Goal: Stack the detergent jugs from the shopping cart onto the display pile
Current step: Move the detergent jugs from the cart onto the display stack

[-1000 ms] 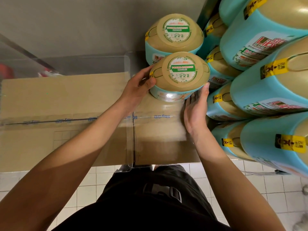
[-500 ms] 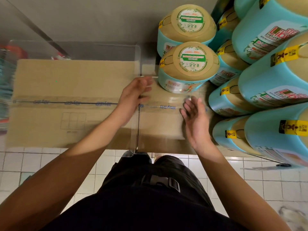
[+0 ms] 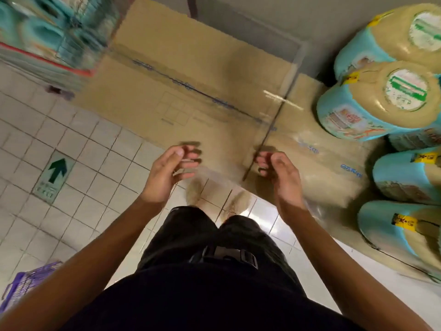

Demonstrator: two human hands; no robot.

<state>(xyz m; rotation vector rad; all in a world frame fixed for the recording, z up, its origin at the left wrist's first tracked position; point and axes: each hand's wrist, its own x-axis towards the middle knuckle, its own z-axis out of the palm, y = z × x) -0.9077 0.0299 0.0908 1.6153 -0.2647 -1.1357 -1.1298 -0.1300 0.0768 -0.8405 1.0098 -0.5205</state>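
The view is blurred by motion. The teal detergent jug (image 3: 379, 103) with a tan cap end lies on the cardboard box top (image 3: 191, 75) at the right, in front of a second jug (image 3: 391, 39). More teal jugs (image 3: 405, 177) fill the display pile down the right edge. My left hand (image 3: 167, 173) and my right hand (image 3: 276, 170) hover side by side above the box's near edge, fingers loosely curled, holding nothing. The shopping cart (image 3: 55, 37) with teal jugs inside shows at the top left.
A clear acrylic divider (image 3: 279, 111) stands upright across the box top, left of the jugs. White floor tiles carry a green arrow sticker (image 3: 56, 173). A purple basket (image 3: 21, 285) sits at the bottom left. My black shorts and shoes are below.
Both hands let go of the front jug and drew back toward my body. My head turned left, bringing the cart and the floor into view.
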